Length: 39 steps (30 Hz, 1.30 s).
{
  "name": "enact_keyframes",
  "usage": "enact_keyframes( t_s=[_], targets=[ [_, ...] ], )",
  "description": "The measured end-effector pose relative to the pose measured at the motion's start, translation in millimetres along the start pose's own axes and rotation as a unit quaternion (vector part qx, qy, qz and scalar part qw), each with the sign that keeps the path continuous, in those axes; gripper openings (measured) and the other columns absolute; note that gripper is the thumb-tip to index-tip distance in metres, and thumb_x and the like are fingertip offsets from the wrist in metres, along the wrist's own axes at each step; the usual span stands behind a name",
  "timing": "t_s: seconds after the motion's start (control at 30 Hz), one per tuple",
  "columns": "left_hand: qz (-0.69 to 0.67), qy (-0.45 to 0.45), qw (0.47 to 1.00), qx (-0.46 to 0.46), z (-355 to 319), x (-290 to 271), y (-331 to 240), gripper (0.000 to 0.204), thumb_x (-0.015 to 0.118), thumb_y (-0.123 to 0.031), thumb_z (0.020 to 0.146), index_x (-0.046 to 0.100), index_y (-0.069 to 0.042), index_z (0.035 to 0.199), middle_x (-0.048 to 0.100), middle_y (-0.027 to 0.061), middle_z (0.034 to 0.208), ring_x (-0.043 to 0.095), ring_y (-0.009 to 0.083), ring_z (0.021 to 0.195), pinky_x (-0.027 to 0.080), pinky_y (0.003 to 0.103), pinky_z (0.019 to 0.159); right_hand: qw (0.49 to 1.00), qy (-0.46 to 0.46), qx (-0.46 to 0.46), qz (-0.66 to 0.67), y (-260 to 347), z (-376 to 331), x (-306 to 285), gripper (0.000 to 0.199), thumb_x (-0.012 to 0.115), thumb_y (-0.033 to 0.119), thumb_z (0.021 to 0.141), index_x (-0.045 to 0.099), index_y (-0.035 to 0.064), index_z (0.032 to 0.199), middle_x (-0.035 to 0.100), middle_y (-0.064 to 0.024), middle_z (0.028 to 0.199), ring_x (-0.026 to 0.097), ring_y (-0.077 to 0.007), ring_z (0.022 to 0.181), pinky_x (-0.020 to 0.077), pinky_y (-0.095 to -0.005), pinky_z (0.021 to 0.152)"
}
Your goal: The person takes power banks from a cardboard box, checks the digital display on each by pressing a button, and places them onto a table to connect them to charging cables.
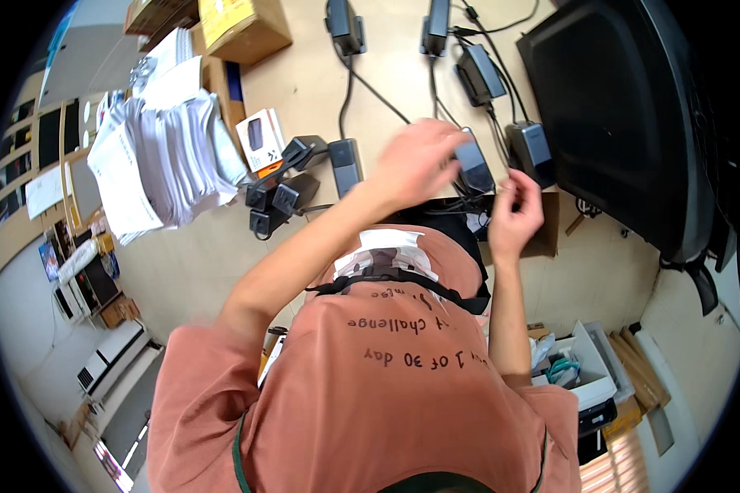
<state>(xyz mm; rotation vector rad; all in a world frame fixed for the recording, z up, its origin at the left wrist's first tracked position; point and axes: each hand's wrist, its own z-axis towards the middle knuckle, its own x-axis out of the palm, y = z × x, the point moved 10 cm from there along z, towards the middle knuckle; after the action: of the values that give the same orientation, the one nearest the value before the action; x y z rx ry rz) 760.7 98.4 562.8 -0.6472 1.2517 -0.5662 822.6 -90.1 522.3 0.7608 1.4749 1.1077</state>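
My left hand (419,163) reaches across the table's near edge, its fingers blurred beside a black power adapter (474,167). Whether they touch the adapter I cannot tell. My right hand (515,215) is just right of that adapter, thumb and fingertips pinched together at a thin black cable (499,135). Another black adapter (531,153) lies right behind the right hand. To the left of my left hand, a black adapter (345,167) lies at the table edge with its cord running away from me.
More adapters (481,76) with cords lie farther back. At left are black plug adapters (286,193), a small white box (261,141), a tall paper stack (164,164) and a yellow-brown carton (242,29). A large black monitor (608,123) stands at right. Below the edge is an open cardboard box (543,230).
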Motion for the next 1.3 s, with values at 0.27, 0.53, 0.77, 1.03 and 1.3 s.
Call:
enact_keyframes(
  t_s=[0.27,0.53,0.77,1.03,1.3],
  targets=[
    [0.173,-0.220,0.912,-0.301,-219,-186,107,0.035,0.068,-0.007,0.084,0.061,-0.001,0.117,0.065,0.0157,0.109,0.062,0.0338,0.103,0.048,0.041,0.092,0.914,0.384,-0.019,-0.132,-29,-94,253,0.088,0.079,0.028,0.070,0.035,0.0003,0.141,0.044,-0.0211,0.129,0.050,-0.0361,0.117,0.0449,-0.0438,0.098],
    [0.104,-0.250,0.889,-0.369,-298,-172,122,0.042,0.070,-0.011,0.082,0.059,-0.002,0.122,0.060,0.0160,0.120,0.057,0.0323,0.114,0.044,0.040,0.100,0.930,0.269,0.003,-0.252,-54,-119,274,0.086,0.077,0.022,0.065,0.038,0.0024,0.139,0.041,-0.0204,0.128,0.041,-0.0404,0.122,0.0397,-0.0489,0.104],
    [0.016,-0.213,0.907,-0.364,-322,-155,157,0.055,0.072,-0.015,0.082,0.052,-0.001,0.131,0.058,0.0185,0.122,0.057,0.0333,0.115,0.045,0.040,0.100,0.937,0.235,-0.199,-0.166,40,-121,260,0.081,0.074,0.016,0.071,0.037,0.0014,0.142,0.042,-0.0212,0.129,0.041,-0.0392,0.122,0.0374,-0.0468,0.104],
    [-0.009,-0.156,0.890,-0.429,-316,-129,186,0.071,0.072,-0.032,0.086,0.042,0.005,0.138,0.053,0.0250,0.132,0.054,0.0386,0.122,0.042,0.042,0.104,0.937,0.308,-0.120,-0.110,55,-110,314,0.086,0.081,0.021,0.072,0.036,0.0050,0.143,0.061,-0.0194,0.121,0.059,-0.0366,0.111,0.0467,-0.0417,0.097],
    [-0.032,-0.183,0.894,-0.407,-322,-123,195,0.070,0.072,-0.030,0.086,0.041,0.002,0.139,0.054,0.0246,0.130,0.052,0.0379,0.123,0.040,0.041,0.105,0.955,0.250,0.021,0.160,43,-85,267,0.050,0.077,0.010,0.082,0.054,-0.0030,0.124,0.067,-0.0076,0.104,0.063,-0.0118,0.090,0.0518,-0.0256,0.079]
  ],
)
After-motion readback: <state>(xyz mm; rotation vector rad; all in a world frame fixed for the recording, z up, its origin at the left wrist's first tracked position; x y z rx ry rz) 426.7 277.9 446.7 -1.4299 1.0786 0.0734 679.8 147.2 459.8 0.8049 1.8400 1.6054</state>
